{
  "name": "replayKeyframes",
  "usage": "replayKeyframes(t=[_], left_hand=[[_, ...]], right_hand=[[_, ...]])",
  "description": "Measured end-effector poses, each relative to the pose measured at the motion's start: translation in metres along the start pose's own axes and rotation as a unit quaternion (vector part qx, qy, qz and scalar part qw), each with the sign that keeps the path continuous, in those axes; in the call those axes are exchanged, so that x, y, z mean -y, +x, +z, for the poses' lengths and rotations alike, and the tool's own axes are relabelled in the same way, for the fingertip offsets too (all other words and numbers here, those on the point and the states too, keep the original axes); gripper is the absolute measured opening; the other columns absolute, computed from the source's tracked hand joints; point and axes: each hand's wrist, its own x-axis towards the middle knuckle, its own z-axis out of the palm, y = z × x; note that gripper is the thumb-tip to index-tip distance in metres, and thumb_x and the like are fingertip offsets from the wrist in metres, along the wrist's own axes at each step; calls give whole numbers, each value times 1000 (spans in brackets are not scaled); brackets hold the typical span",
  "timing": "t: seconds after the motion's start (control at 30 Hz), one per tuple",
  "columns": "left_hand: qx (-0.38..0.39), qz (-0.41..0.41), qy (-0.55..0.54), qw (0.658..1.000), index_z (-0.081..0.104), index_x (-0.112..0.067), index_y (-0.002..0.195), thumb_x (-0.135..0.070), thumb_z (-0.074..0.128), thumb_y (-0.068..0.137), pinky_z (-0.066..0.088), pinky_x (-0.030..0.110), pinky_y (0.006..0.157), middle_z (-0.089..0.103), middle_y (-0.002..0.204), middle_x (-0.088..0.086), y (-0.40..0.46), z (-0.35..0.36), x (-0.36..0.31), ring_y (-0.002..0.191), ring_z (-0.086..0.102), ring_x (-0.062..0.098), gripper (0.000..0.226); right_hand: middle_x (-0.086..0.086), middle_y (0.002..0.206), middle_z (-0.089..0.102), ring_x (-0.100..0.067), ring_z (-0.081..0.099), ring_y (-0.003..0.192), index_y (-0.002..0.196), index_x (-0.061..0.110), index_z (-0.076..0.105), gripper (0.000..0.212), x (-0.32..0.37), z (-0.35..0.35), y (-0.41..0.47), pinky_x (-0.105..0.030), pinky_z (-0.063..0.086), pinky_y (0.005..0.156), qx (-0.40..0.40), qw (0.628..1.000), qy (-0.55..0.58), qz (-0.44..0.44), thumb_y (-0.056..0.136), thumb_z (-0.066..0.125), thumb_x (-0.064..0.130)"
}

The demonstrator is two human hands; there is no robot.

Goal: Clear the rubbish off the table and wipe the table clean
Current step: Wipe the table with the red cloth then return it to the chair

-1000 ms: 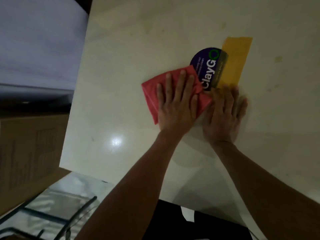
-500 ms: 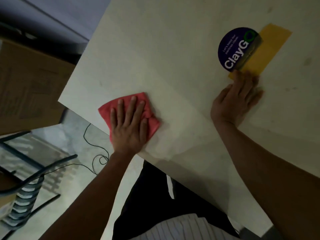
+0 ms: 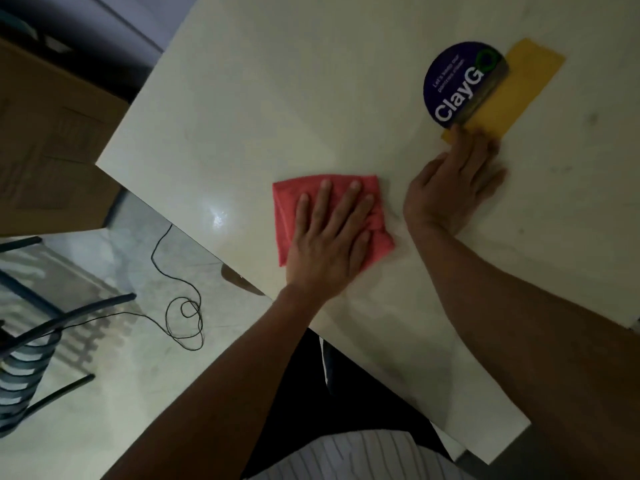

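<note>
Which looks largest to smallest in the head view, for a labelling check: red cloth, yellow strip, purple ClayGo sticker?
1. red cloth
2. yellow strip and purple ClayGo sticker: too alike to rank.

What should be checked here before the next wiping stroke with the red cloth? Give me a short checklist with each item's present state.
1. Left hand lies flat on the red cloth, fingers straight: ok.
2. Cloth lies wholly on the table, not over the edge: ok.
3. Right hand rests on the table, fingertips at the near end of the yellow strip: ok.
4. Round ClayGo sticker lies flat beside the strip, apart from the cloth: ok.
5. No loose rubbish shows on the visible tabletop: ok; the far part is out of view.
6. Tabletop clean: not ok, faint dark marks show right of the strip.
</note>
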Motion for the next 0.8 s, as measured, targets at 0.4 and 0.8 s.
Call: replayKeyframes(t=[0.4, 0.8], left_hand=[[-46, -273, 4, 961, 12, -26, 162, -52, 16, 105, 3, 60, 123, 8, 170, 3, 75, -42, 126, 156, 0, 35, 63], [-37, -39, -6, 999, 36, -25, 156, -44, 41, 104, 17, 61, 121, 27, 165, -1, -7, -15, 57, 154, 15, 35, 55]], right_hand=[[-11, 146, 49, -35, 35, 143, 138, 19, 53, 45, 0, 2, -2, -60, 23, 115, -9, 1000, 15, 2, 95, 40, 17], [-10, 144, 51, -34, 37, 142, 135, 21, 54, 44, 2, 1, 2, -59, 26, 114, 16, 1000, 14, 15, 94, 40, 17]])
